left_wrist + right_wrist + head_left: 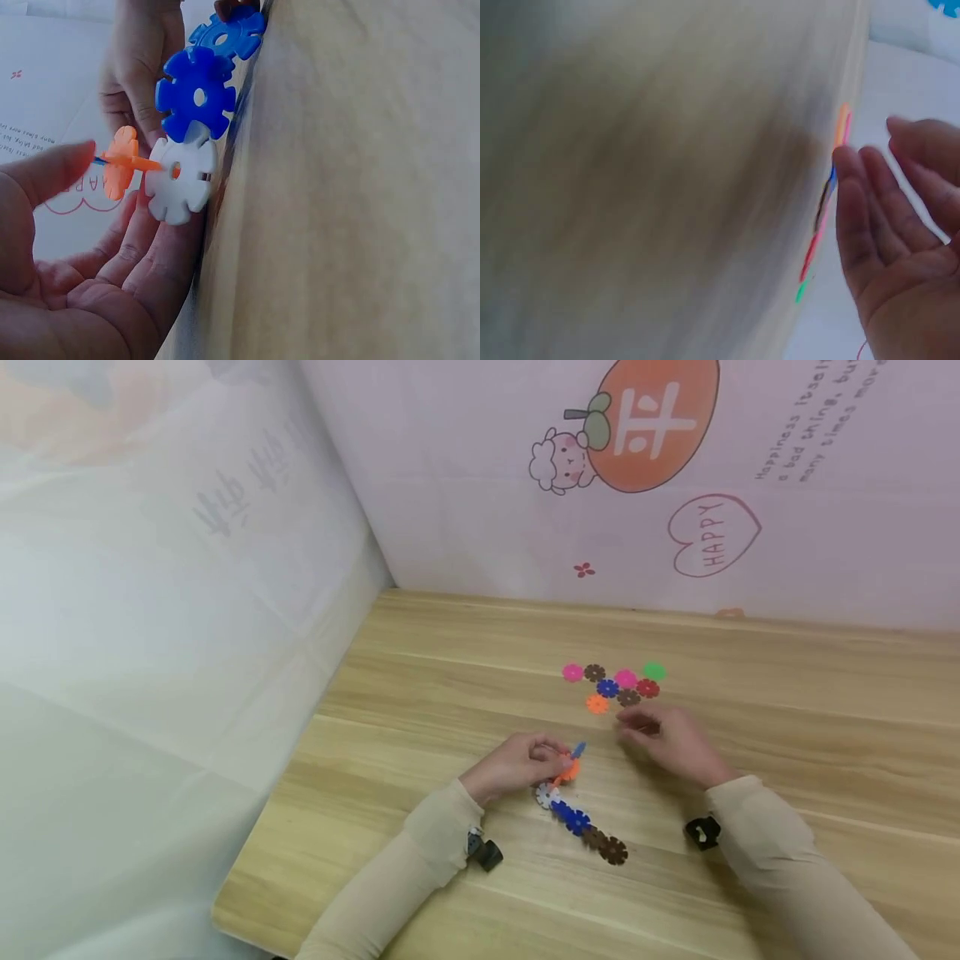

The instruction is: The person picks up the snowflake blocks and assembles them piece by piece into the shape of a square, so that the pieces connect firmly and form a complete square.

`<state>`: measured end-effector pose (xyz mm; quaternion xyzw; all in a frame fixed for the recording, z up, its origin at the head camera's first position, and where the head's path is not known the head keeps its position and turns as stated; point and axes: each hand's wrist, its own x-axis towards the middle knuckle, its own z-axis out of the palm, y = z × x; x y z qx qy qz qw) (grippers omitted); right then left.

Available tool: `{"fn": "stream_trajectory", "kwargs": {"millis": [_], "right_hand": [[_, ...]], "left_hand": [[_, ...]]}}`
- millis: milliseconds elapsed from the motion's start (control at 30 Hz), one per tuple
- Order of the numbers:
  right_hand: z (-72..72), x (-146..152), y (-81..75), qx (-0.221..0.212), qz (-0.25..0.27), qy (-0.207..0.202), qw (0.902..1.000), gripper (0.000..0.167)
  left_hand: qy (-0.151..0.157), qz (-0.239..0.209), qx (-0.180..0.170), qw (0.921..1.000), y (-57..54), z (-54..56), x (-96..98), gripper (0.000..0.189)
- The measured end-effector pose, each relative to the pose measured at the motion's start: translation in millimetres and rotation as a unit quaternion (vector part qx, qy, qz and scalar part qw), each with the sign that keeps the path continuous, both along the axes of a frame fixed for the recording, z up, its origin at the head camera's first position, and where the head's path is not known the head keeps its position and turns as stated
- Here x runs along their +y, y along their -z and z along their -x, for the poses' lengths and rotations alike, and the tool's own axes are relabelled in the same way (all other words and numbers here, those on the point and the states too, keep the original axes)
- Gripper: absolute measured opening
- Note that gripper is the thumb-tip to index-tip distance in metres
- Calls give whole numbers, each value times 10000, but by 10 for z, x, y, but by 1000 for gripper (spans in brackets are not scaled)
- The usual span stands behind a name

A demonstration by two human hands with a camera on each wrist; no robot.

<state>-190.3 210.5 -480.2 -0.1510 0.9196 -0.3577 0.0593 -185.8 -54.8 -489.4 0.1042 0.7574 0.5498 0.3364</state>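
Observation:
My left hand (517,767) pinches the upper end of a chain of slotted plastic discs. At that end are a blue disc (578,749) and orange discs (572,770), followed by a white disc (546,796), blue discs (577,822) and brown discs (614,851) trailing toward the front. In the left wrist view, the thumb is by an orange disc (120,163) and fingers pass behind the white disc (180,184). My right hand (675,745) hovers just in front of the loose discs, fingers bent loosely, with nothing visible between thumb and fingertips in the right wrist view.
Beyond the right hand, several loose discs lie flat in a cluster, including a green disc (655,671), a red disc (647,688) and an orange disc (597,704). The wooden table (360,777) meets a printed sheet (465,510) at the back; pale fabric hangs left.

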Motion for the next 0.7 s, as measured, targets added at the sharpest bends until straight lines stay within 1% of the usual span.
{"fn": "stream_trajectory", "kwargs": {"millis": [133,200,333,467,567,700], "right_hand": [[23,94,1,64,-187,237,9995,29],[35,121,-8,87,-217,292,9993,28],[56,137,-27,89,-319,359,9988,31],[77,146,-19,14,-415,447,9981,35],[125,147,-21,39,-465,482,9977,39],[221,118,-54,48,-598,474,9971,45]], "left_hand": [[139,-175,-78,9997,-26,7,8,43],[211,-135,3,9997,-30,11,7,46],[273,-32,186,9995,-14,12,-12,48],[313,20,255,9992,10,5,-23,48],[312,0,353,9989,-5,22,-17,48],[300,-81,398,9987,-52,58,-2,48]]}}
